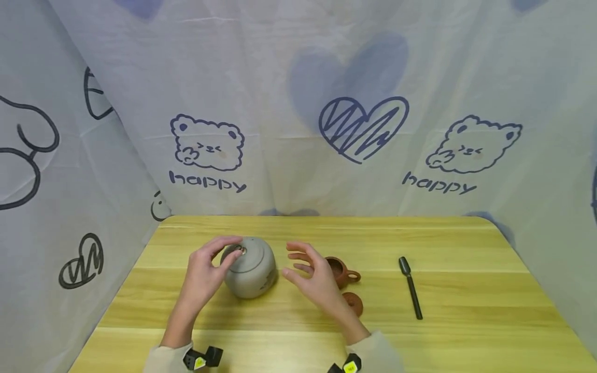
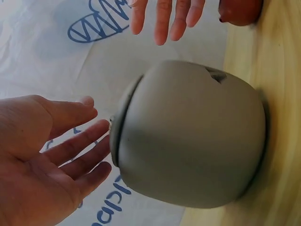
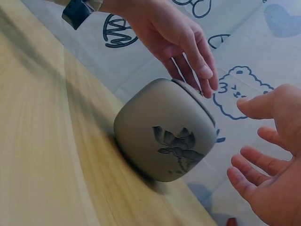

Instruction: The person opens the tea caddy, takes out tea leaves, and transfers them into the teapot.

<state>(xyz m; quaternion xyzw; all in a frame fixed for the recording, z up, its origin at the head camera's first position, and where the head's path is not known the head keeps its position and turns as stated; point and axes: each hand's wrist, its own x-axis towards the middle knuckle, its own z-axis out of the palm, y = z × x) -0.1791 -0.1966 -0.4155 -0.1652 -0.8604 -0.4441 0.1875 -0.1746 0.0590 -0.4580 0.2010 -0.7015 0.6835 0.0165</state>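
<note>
A round grey jar (image 1: 250, 280) with a lotus drawing (image 3: 178, 143) on its side stands on the table, its lid (image 1: 252, 255) in place. My left hand (image 1: 205, 269) reaches over the lid, thumb and fingers spread apart on either side of the small metallic knob (image 1: 242, 250). In the left wrist view the fingertips are right at the lid's edge and the thumb stands off it. To the jar's right, my right hand (image 1: 317, 280) is held in the air with loosely bent fingers and nothing in it.
Beyond the right hand sits a small reddish-brown clay teapot (image 1: 342, 274), uncovered, its handle pointing right. A round clay lid (image 1: 353, 304) lies just in front of it. Farther right lies a dark long-handled scoop (image 1: 410, 287). Printed cloth (image 1: 280, 129) hangs behind the wooden table (image 1: 466, 300).
</note>
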